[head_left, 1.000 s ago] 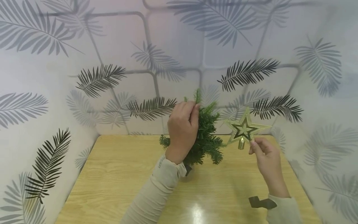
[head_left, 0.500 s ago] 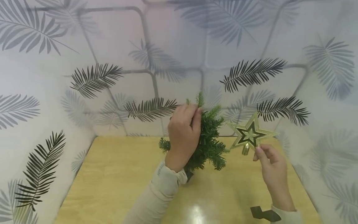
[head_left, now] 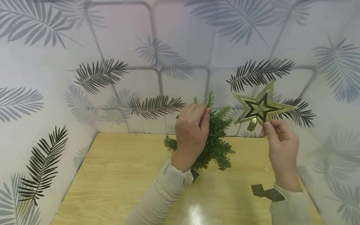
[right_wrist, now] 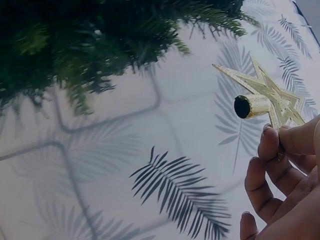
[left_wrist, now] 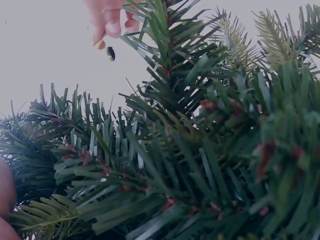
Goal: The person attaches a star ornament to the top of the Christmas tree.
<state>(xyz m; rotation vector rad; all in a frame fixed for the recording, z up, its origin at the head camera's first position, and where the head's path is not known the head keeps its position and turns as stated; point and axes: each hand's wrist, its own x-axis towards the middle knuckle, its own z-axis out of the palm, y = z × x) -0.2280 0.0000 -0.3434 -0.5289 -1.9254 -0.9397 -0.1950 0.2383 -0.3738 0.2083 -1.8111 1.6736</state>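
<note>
A small artificial Christmas tree stands on the wooden table. My left hand pinches a sprig near its top, thumb against the curled fingers, and hides the tree's left side. Green branches fill most of the left wrist view. To the right of the tree, my right hand holds a gold star tree topper by one lower point, between thumb and fingers. The star is raised, apart from the tree. Its hollow socket faces the branches in the right wrist view.
The wooden table reaches back to a wall printed with grey and black feather-like leaves. Dark straps show at the sleeve cuffs.
My right hand dipped slightly, then rose with the star, which is now higher and farther right. The left hand keeps its pinch at the treetop; the head view has shifted a little.
</note>
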